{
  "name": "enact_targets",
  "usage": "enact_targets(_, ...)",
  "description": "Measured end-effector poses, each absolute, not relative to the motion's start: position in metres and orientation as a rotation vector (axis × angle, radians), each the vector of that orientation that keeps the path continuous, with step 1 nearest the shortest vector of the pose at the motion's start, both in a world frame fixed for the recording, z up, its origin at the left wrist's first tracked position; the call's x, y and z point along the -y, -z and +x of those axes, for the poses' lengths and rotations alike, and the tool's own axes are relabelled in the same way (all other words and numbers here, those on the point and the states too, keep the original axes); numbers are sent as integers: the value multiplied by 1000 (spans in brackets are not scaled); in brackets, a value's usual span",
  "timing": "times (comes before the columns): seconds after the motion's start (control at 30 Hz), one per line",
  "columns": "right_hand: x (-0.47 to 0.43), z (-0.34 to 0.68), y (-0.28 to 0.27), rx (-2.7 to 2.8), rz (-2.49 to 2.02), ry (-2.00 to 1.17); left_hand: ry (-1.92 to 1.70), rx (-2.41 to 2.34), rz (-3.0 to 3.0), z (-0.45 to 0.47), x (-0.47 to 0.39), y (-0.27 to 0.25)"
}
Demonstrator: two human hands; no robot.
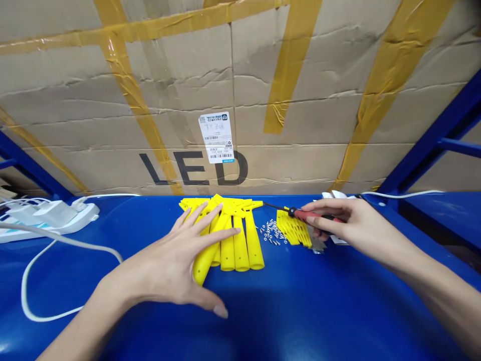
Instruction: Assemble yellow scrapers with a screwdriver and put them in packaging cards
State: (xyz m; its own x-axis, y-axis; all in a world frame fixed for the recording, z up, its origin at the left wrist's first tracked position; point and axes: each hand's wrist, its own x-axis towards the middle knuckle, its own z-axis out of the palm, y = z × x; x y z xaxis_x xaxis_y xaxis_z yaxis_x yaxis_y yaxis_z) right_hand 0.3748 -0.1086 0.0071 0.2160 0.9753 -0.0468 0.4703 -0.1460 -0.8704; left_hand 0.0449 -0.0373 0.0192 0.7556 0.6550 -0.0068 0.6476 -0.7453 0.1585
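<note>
At the far left of a blue workbench (pixel 300 311), a white power strip (pixel 48 218) holds white chargers, its white cable (pixel 33 260) looping across the surface. Moving right, the person's left hand (pixel 176 265) is spread wide and flat, fingers splayed, holding nothing; its fingertips lie over a row of yellow plastic handles (pixel 236 240) that rest side by side on the bench, tube ends toward the camera. Just right of those lies a small scatter of silver screws (pixel 270 233), then a second, lower stack of flat yellow pieces (pixel 293 230). Over that stack the right hand (pixel 345 223) is closed around a red-handled screwdriver (pixel 311 215), its dark shaft pointing left toward the handles, the tip above the bench near the screws. A metal piece (pixel 317 245) shows under that hand; what it is cannot be told. Behind everything stands a taped cardboard carton (pixel 319 100) printed "LED", bearing a white shipping label (pixel 217 136), framed by blue shelf struts (pixel 436 135).
</note>
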Motion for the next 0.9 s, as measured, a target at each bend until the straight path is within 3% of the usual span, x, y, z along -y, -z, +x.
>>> enact_targets(0.17,110,376,-9,1371,-1752,-829,76,-912,2835,49,37,-12)
enact_targets(0.43,113,378,-11,1382,-1728,-832,-137,-978,2826,59,38,-14)
enact_targets(0.67,116,392,-12,1439,-1676,-884,-259,-850,2957,114,26,-40)
enact_targets(0.9,116,389,-14,1382,-1728,-855,-136,-898,3012,160,-2,-34)
